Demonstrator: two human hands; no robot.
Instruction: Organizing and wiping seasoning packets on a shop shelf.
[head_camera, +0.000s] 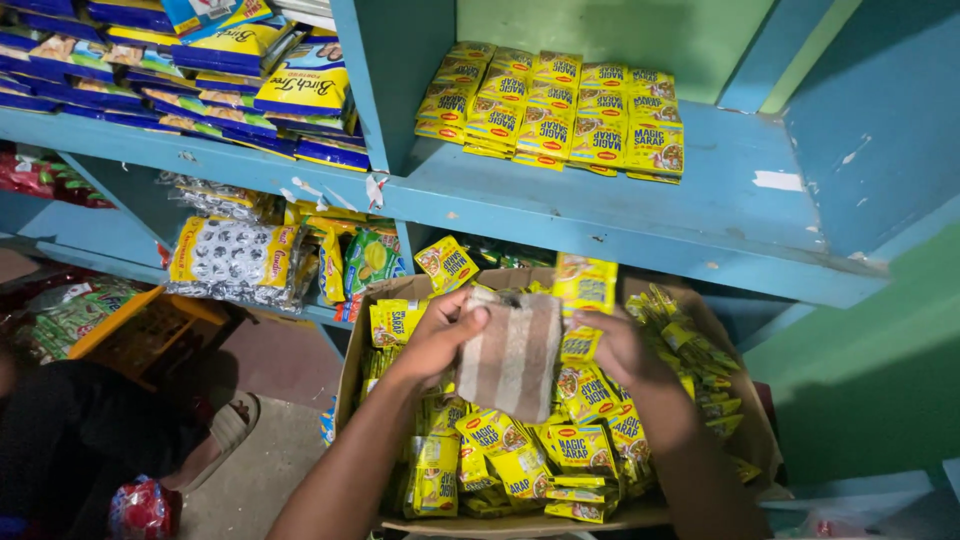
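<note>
A cardboard box (352, 345) full of small yellow seasoning sachets (585, 447) stands below the blue shelf. My left hand (437, 338) grips the left edge of a grey-brown striped cloth (514, 355) held over the box. My right hand (615, 348) is on the cloth's right side and also holds a strip of yellow sachets (583, 290) that stands up from it. More yellow sachets (555, 108) are stacked in neat rows on the blue shelf (700, 215) above the box.
Blue and yellow packets (200, 70) fill the upper left shelf. Silver and yellow snack packs (232, 258) and green packets (372, 258) lie on the lower shelf. An orange crate (140, 330) and a sandalled foot (228, 425) are on the floor at left. A green wall (870, 370) stands at right.
</note>
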